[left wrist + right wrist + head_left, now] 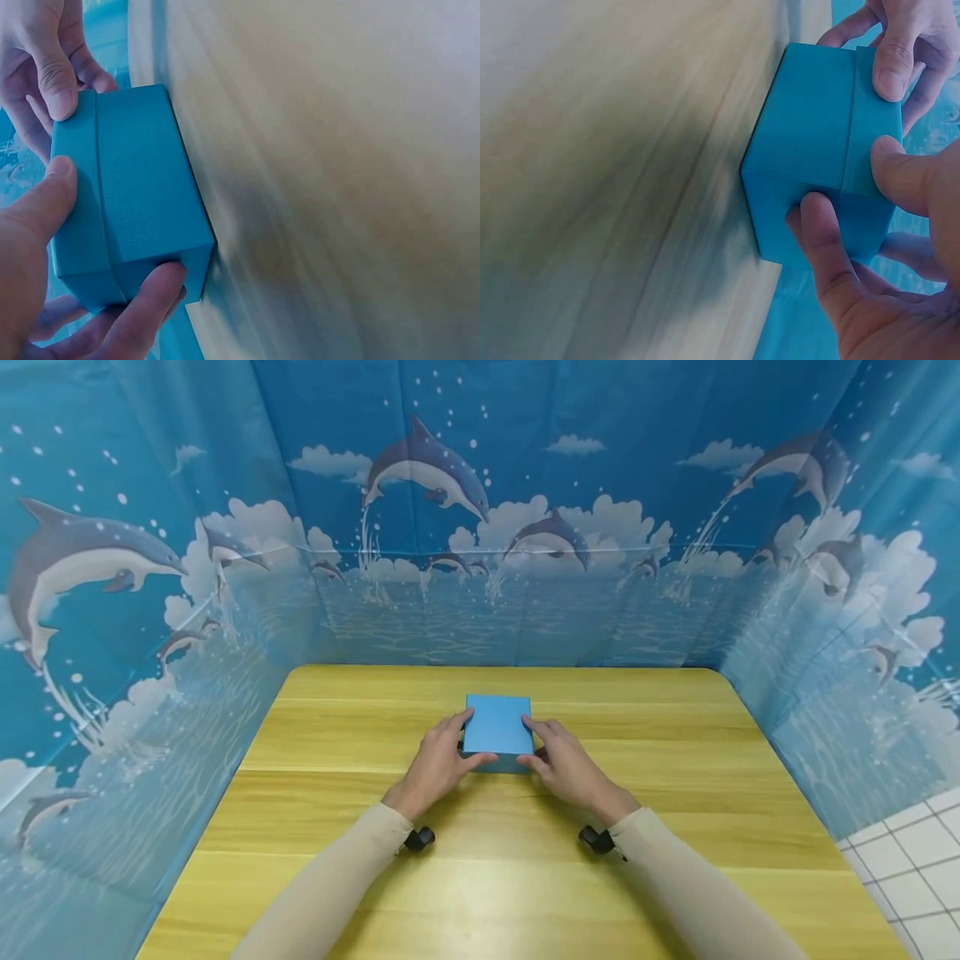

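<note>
A blue lidded box (498,725) stands on the wooden table near its far half, with a seam between lid and base showing in both wrist views. My left hand (438,760) grips the box's left side, its thumb on the front of the lid (79,232) and its fingers along the side. From the right, my right hand (566,767) holds it the same way, thumb on the lid's front and fingers against the side wall (780,221). The lid sits on the base, and what is inside the box is hidden.
The yellow wood-grain table (480,885) spreads around the box. Blue curtains (480,610) printed with dolphins rise behind it and along both sides. White tiles (915,868) show at the lower right. A small black wrist camera (418,839) sits by the left cuff.
</note>
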`<move>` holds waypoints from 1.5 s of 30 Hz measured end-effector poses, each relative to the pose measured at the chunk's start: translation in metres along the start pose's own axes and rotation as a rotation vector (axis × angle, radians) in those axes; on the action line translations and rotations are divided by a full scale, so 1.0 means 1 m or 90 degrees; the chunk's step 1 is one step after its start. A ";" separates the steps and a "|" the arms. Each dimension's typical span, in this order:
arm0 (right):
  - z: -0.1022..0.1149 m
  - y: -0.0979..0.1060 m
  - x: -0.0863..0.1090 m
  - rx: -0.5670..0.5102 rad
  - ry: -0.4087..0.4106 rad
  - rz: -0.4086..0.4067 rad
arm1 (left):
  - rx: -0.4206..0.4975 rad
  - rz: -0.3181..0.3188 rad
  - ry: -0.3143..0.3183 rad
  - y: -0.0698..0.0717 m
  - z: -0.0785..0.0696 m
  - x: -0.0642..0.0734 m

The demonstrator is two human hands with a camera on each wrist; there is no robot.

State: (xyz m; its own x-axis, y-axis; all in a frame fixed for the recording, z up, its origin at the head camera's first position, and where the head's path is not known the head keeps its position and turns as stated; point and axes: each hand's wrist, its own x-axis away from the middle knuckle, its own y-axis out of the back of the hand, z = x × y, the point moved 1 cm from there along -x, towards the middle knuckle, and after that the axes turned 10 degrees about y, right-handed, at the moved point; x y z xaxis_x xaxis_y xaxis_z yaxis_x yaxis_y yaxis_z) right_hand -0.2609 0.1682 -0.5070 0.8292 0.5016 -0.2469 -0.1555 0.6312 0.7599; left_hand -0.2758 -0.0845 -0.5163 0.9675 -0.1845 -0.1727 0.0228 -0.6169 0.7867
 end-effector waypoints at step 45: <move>0.027 0.004 0.074 0.000 0.074 -0.037 | 0.033 -0.013 -0.006 -0.012 -0.030 0.076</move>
State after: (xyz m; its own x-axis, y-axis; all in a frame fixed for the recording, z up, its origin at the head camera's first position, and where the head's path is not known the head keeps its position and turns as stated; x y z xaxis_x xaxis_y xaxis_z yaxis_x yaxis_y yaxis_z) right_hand -0.1855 0.1925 -0.5062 0.7688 0.5292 -0.3590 -0.1088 0.6614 0.7421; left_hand -0.1954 -0.0682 -0.5210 0.9647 -0.1782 -0.1938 0.0290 -0.6596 0.7511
